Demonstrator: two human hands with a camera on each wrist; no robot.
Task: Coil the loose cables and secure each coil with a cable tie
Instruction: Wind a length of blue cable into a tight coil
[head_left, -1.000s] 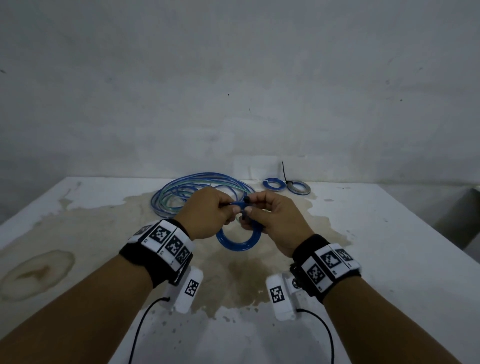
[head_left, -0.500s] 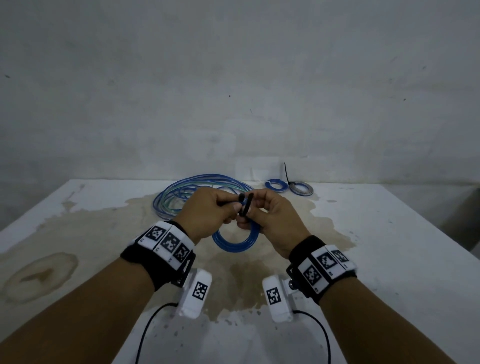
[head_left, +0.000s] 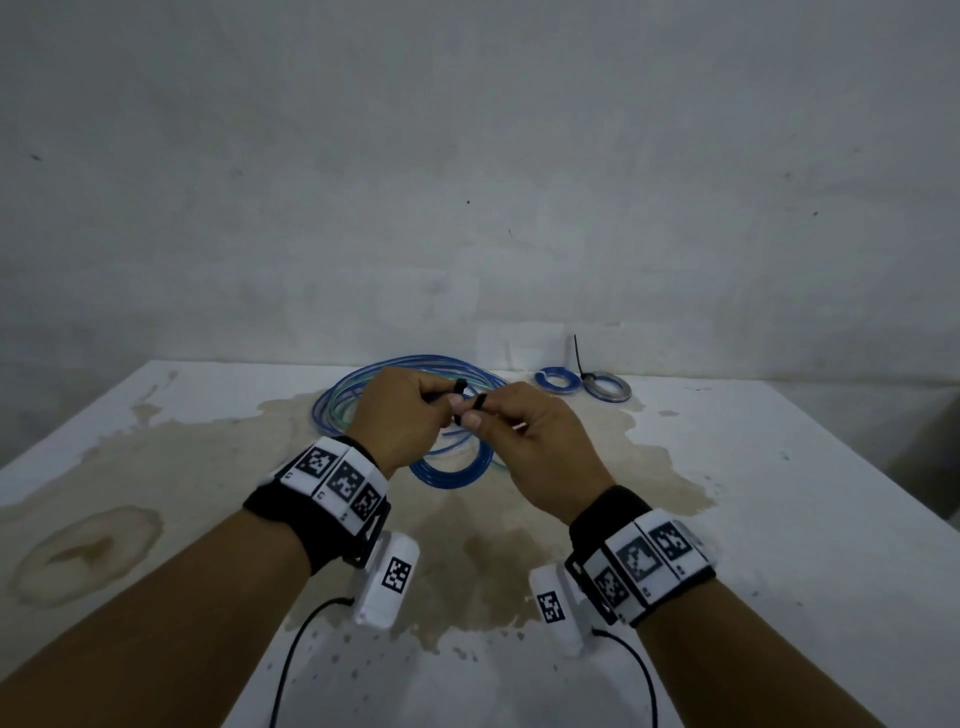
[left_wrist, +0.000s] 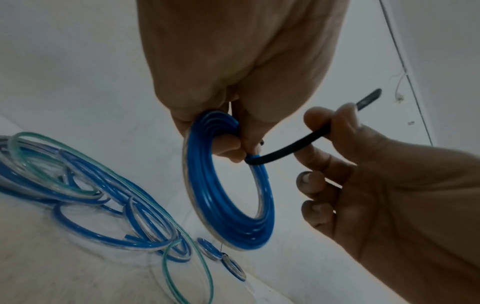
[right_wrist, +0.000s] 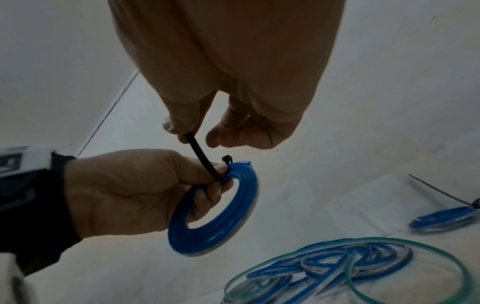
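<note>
My left hand grips the top of a small blue cable coil above the table; the coil hangs as a ring below the fingers. A black cable tie wraps the coil at the grip, and its head sticks up beside my left thumb. My right hand pinches the tie's free strap between thumb and forefinger, a little right of the coil. The strap's tip pokes out past the right fingers.
A pile of loose blue, clear and green cables lies on the stained white table behind my hands. Two small coils, one with a black tie tail standing up, sit at the back right near the wall.
Both hands have risen slightly with the coil. The right hand has drawn the tie's strap out to the right, away from the left hand.
</note>
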